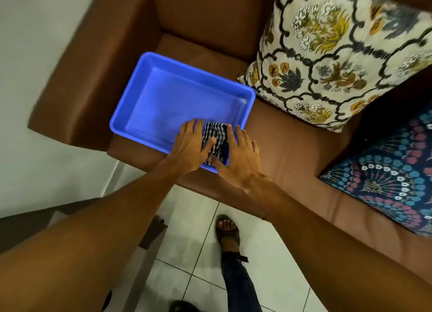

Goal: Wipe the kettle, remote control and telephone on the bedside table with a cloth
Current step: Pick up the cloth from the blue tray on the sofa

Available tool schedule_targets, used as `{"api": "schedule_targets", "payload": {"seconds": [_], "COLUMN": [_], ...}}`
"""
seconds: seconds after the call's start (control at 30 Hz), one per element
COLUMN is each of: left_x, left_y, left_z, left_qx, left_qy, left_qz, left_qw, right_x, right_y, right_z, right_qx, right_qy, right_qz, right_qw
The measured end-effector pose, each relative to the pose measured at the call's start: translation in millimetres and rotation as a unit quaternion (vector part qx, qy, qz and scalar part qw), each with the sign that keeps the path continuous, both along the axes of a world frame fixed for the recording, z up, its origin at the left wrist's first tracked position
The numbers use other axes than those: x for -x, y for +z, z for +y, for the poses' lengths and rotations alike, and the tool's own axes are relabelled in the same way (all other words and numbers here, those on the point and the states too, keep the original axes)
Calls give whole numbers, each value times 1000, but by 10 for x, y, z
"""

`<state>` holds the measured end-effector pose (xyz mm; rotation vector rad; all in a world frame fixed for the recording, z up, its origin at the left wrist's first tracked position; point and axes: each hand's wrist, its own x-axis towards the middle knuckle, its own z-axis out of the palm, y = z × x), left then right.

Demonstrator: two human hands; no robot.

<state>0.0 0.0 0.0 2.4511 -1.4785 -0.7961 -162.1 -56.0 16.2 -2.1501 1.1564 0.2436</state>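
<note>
A black-and-white checked cloth (216, 137) lies bunched in the near right corner of a blue plastic tray (149, 78) that sits on a brown sofa seat. My left hand (190, 145) presses on the cloth's left side and my right hand (236, 156) on its right side, thumbs meeting over the fabric. The fingers of both hands are spread flat around the cloth. No kettle, remote control or telephone is in view.
The brown sofa (292, 143) has a wide armrest (93, 66) at the left. A floral cushion (339, 61) leans at the back right and a dark patterned cushion (392, 178) lies at the right. White floor tiles (191, 237) and a sandalled foot (228, 230) are below.
</note>
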Motion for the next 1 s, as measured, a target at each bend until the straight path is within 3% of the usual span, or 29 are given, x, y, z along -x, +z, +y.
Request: {"api": "schedule_targets", "payload": {"seconds": [0.1,0.2,0.33,0.43,0.6,0.73,1.0], "left_x": [78,171,186,126,-160,-700,-1588], "left_y": [-420,-625,-747,-670,-173,397,1398], "left_z": [-95,-191,-312,-246,126,762,2923], "left_qx": [-43,-85,-83,-57,19,123,243], "left_qy": [41,148,246,259,270,335,433], "left_qz": [9,52,165,219,164,194,76], "left_qw": [998,984,951,939,949,914,865], "right_x": [41,87,54,-16,-261,-643,-1369], "right_y": [-308,-466,-484,-454,-350,-184,74], "right_z": [-84,-124,-146,-76,276,826,2657], "right_qx": [-13,5,40,47,44,-1,-55], "right_qy": [-19,-7,-4,11,35,69,255], "right_qz": [-8,-18,-19,-22,-40,-87,-114], "right_qw": [1000,1000,999,999,998,994,959]}}
